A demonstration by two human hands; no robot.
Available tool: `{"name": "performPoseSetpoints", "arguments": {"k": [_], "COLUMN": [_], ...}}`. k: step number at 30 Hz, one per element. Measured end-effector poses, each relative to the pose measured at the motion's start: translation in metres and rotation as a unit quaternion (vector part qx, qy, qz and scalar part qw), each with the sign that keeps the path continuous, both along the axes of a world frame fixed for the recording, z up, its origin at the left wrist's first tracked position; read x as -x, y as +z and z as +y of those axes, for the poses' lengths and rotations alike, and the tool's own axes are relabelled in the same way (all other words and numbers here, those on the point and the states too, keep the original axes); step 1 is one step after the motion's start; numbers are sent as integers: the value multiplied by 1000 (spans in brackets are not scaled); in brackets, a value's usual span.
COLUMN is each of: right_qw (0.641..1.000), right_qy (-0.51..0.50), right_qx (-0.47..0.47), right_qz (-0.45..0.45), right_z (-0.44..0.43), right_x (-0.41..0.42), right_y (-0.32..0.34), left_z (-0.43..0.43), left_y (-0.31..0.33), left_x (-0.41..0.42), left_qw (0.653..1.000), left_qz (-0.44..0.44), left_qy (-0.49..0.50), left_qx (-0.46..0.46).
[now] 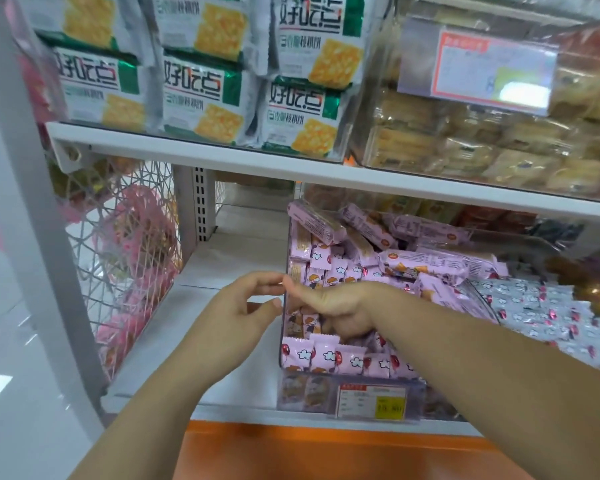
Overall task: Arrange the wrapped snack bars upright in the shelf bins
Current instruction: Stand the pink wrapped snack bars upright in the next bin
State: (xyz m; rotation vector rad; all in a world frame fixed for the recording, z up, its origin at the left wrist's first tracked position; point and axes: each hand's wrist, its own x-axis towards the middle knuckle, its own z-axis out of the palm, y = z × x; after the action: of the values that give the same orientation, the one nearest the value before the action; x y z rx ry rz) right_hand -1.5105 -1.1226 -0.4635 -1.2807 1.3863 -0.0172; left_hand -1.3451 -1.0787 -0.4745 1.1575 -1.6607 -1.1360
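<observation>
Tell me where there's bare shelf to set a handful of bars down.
The white shelf between the wire basket and the clear bin is bare, back to the perforated upright. Crowded: the bin is heaped with pink bars, and grey-wrapped snacks fill the space on its right.

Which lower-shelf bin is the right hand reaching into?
The clear bin of pink-wrapped snack bars, with the yellow price tag on its front. The right hand dips into it; the silver-wrapped bars lie to its right, untouched.
</observation>
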Motion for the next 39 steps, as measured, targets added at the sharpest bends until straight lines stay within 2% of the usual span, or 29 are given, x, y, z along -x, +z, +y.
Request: {"name": "performPoseSetpoints", "arguments": {"k": [8, 14, 24, 30, 33, 36, 39], "right_qw": [998, 994, 987, 990, 995, 991, 975], "right_qy": [-33, -85, -144, -108, -57, -15, 0], "right_qx": [26, 70, 39, 39, 57, 131, 213], "right_qz": [-47, -30, -55, -82, -50, 25, 57], "right_z": [-3, 2, 0, 2, 10, 14, 21], "right_x": [6, 13, 13, 18, 17, 14, 15], "right_y": [-1, -1, 2, 6, 15, 22, 34], "left_z": [0, 2, 2, 1, 1, 3, 6], "left_y": [0, 2, 3, 1, 1, 2, 4], "left_x": [0, 1, 2, 0, 0, -1, -1], "left_qw": [1000, 1000, 1000, 1000, 1000, 999, 998], "left_qz": [-10, -12, -18, -20, -25, -33, -44], "left_qy": [1, 3, 9, 3, 5, 4, 26], "left_qx": [2, 3, 6, 3, 7, 12, 39]}}
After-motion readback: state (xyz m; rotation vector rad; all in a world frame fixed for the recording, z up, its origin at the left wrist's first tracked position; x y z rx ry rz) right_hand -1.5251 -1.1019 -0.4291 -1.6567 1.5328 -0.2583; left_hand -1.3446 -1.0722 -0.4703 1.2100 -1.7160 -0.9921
